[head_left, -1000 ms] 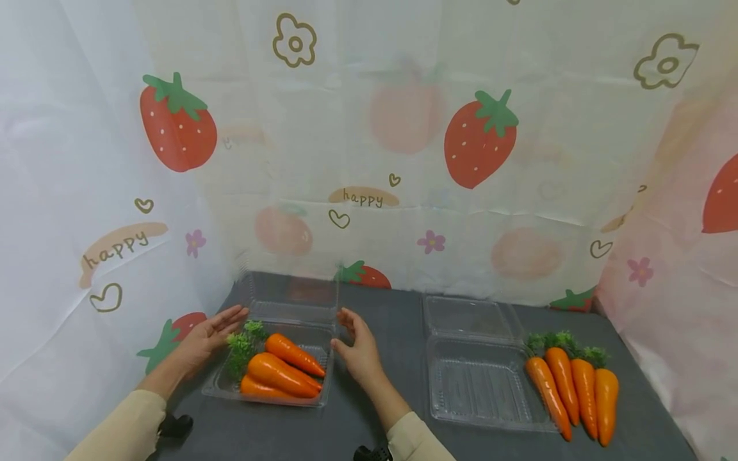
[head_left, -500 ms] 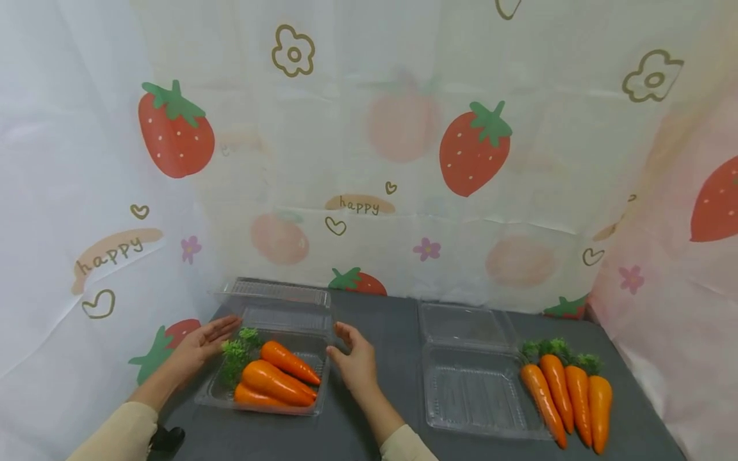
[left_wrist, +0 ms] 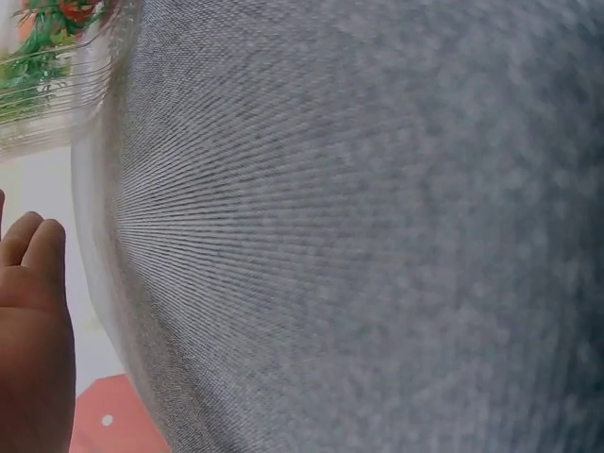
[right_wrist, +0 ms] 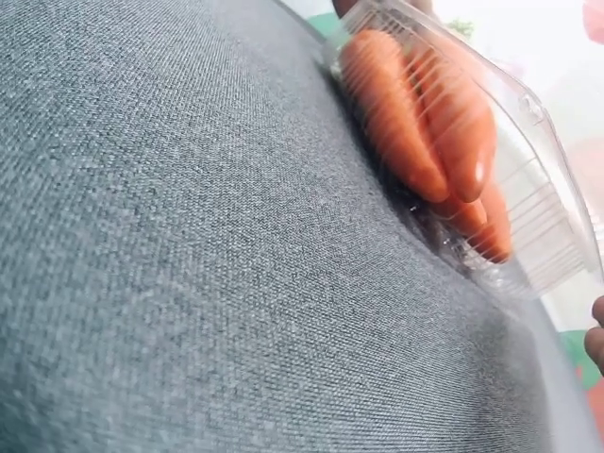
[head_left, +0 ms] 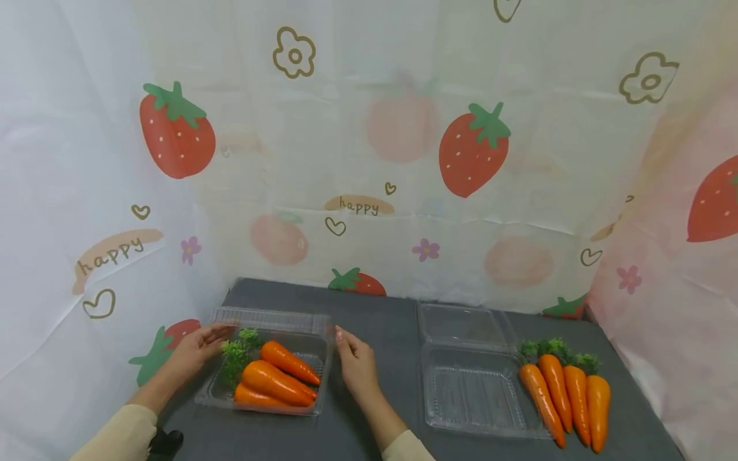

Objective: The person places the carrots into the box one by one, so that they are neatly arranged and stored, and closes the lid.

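Observation:
A clear plastic clamshell box [head_left: 213,400] on the left holds three orange carrots [head_left: 277,381] with green leafy tops [head_left: 239,352]. Its hinged lid [head_left: 271,317] leans forward over the back of the box, partly lowered. At the lid's left side my left hand [head_left: 196,352] reaches with straight fingers, which also show in the left wrist view. My right hand [head_left: 359,365] pinches the lid's right edge, thumb close to the fingers. In the right wrist view its fingertips [right_wrist: 596,344] appear beside the rim, and the carrots [right_wrist: 392,113] show through the clear wall.
A second clear clamshell box [head_left: 478,400] stands open to the right, its lid [head_left: 461,323] folded back. Several carrots [head_left: 576,400] lie side by side along its right edge on the grey tabletop [head_left: 380,320]. A printed fabric curtain [head_left: 369,115] encloses the table's back and sides.
The left box's lid has swung from nearly upright forward and down over the box. My right thumb has closed toward the fingers at its edge. The view has tilted slightly up.

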